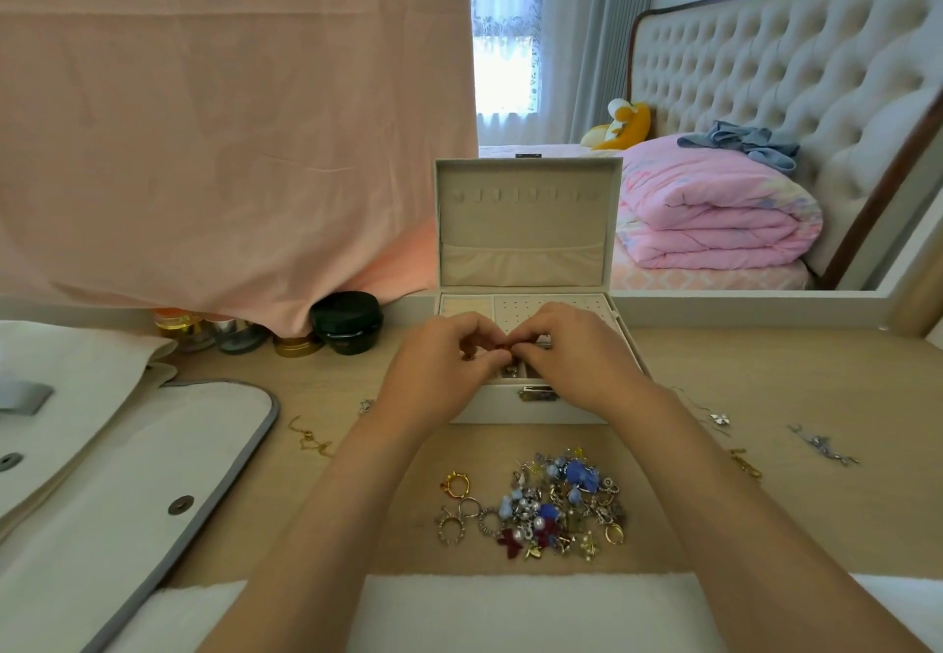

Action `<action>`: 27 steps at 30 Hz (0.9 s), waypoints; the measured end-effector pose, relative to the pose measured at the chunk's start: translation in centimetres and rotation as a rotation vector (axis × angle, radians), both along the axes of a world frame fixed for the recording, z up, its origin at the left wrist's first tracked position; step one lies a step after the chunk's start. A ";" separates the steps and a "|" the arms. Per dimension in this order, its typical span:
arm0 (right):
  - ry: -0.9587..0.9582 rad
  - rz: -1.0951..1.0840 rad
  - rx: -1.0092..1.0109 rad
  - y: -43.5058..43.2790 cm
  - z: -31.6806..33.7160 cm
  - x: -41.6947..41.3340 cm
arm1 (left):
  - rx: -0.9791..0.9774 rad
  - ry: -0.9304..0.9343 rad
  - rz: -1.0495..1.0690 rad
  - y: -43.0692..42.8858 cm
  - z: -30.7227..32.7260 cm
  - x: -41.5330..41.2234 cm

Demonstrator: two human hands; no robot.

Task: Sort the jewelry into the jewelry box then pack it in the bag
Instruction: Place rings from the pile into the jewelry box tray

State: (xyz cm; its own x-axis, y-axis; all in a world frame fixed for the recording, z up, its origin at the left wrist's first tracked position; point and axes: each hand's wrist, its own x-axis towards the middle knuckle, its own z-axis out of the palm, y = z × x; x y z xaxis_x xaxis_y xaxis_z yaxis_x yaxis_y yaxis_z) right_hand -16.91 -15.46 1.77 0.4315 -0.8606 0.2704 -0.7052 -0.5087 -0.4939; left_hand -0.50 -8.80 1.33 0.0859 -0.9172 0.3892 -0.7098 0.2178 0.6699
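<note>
A cream jewelry box point(525, 407) stands open at the middle of the wooden table, its lid point(525, 223) upright. Over its front compartments my left hand point(439, 366) and my right hand point(576, 351) meet, both pinching a small reddish jewelry piece point(504, 346) between their fingertips. A pile of mixed jewelry point(561, 504) with blue and red pieces lies in front of the box, and a few rings point(459, 504) lie to its left. The white bag with grey trim point(127, 474) lies flat at the left.
Thin chains lie loose: a gold one point(308, 435) at the left, silver ones point(824, 445) at the right. Jars, one with a black lid point(347, 320), stand behind under a pink cloth point(229, 116). A white towel point(510, 611) covers the near edge.
</note>
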 end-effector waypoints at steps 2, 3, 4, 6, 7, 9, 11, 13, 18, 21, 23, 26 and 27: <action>0.010 -0.003 -0.008 -0.1 -0.1 0.0 | -0.015 -0.093 0.015 -0.2 0.0 -0.1; 0.019 -0.002 -0.010 -0.1 -0.1 0.0 | -0.020 -0.139 0.026 -0.2 0.0 -0.3; 0.027 0.001 -0.010 -0.1 -0.1 -0.1 | -0.022 -0.181 0.034 -0.3 0.0 -0.5; 0.044 0.010 -0.008 -0.2 -0.1 -0.1 | -0.041 -0.276 0.047 -0.5 -0.3 -0.5; 0.056 0.014 -0.010 -0.2 -0.1 -0.1 | -0.050 -0.322 0.055 -0.7 -0.5 -0.5; 0.090 0.022 -0.019 -0.2 0.0 -0.1 | -0.055 -0.354 0.066 -0.8 -0.9 -0.3; 0.109 0.025 -0.025 -0.1 0.0 -0.1 | -0.052 -0.357 0.059 -0.9 -1.0 -0.2; 0.108 0.024 -0.028 0.0 0.0 0.0 | -0.045 -0.373 0.047 -0.8 -1.0 -0.2; 0.104 -0.023 -0.076 0.2 -0.1 -0.1 | -0.040 -0.369 0.022 -0.5 -0.7 -0.2; 0.157 -0.001 -0.100 0.4 0.0 -0.1 | -0.061 -0.335 0.008 -0.3 -0.8 0.0; 0.177 0.012 -0.114 0.5 0.0 -0.1 | -0.060 -0.333 -0.014 -0.2 -1.0 0.2; 0.176 -0.006 -0.142 0.7 0.5 -0.1 | -0.039 -0.327 -0.038 0.0 -1.1 0.4; 0.186 -0.017 -0.158 0.8 0.6 -0.2 | -0.036 -0.329 -0.039 0.0 -1.2 0.4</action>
